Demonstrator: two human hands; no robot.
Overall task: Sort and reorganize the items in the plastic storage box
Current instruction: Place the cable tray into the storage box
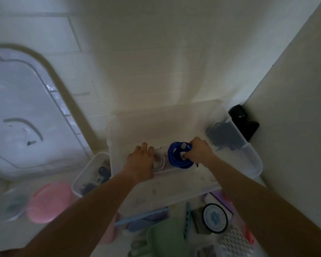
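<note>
Translucent plastic box point(252, 160), glossy blue cable point(174, 156)

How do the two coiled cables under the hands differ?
The blue cable is a dark, thicker bundle, pinched by the right hand; the white cable is pale, smaller and mostly hidden under the left hand. The blue cable shows a light connector; the white one's is unclear. Both are coiled.

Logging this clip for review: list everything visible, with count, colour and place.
storage box: 1, clear, centre against wall
blue cable: 1 coil, inside box
white cable: 1 coil, left of blue cable
small bin: 1, clear, left of box, dark items inside
lid: 1, white, far left
pink disc: 1, lower left
round dial: 1, black-rimmed, lower right
left hand: on white cable
right hand: grips blue cable
</note>
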